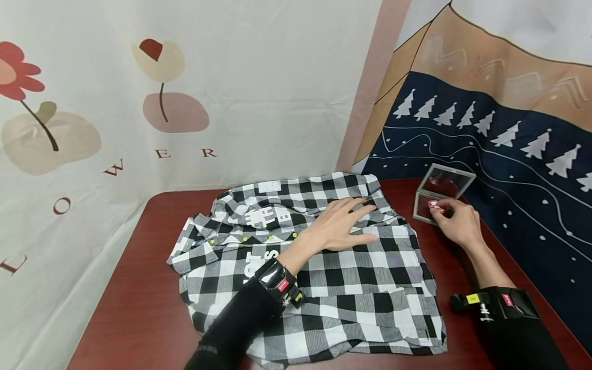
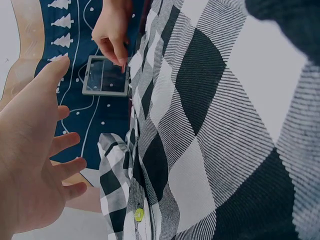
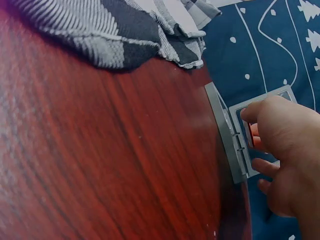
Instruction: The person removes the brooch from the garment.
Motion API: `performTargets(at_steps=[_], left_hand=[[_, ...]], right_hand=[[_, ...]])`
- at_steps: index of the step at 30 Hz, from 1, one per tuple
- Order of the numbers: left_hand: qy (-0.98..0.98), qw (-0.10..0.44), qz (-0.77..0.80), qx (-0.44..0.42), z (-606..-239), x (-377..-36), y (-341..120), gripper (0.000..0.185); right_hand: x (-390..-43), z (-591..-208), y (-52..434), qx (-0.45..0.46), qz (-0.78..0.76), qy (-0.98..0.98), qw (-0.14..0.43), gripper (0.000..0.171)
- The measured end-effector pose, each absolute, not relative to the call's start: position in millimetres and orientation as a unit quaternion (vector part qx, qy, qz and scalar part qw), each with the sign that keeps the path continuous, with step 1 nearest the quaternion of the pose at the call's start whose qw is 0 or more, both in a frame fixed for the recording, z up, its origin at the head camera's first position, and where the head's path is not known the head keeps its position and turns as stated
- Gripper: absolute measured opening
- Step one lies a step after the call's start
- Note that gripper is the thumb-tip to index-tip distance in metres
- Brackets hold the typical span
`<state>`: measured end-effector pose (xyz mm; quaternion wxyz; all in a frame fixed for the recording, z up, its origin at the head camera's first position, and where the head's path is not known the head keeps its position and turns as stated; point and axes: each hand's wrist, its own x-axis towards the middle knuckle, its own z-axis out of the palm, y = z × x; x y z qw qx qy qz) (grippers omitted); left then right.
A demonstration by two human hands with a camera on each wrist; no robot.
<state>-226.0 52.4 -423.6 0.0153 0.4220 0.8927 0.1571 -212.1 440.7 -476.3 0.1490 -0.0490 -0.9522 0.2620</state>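
Note:
A black-and-white checked shirt lies spread on the table, with yellow-green buttons and white printed letters. My left hand is over its upper right part, fingers extended and spread, holding nothing. To the right, a small flat hinged case stands with its see-through lid raised. Between thumb and fingers, my right hand pinches a small red-and-white piece right over the case's base. In the right wrist view, the hand covers most of this piece; I cannot tell what it is.
The reddish-brown wooden table shows around the shirt. Behind it hangs a pale cloth with flowers and letters. A dark blue cloth with white trees borders the right side, close behind the case.

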Motion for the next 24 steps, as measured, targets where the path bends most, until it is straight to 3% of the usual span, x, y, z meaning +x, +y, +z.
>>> performTargets(at_steps=[24], left_hand=[[0.886, 0.016, 0.168, 0.431, -426.0, -228.1, 49.8, 0.075]], right_hand=[[-216.1, -484.4, 443.4, -0.049, 0.237, -0.959, 0.149, 0.038]])
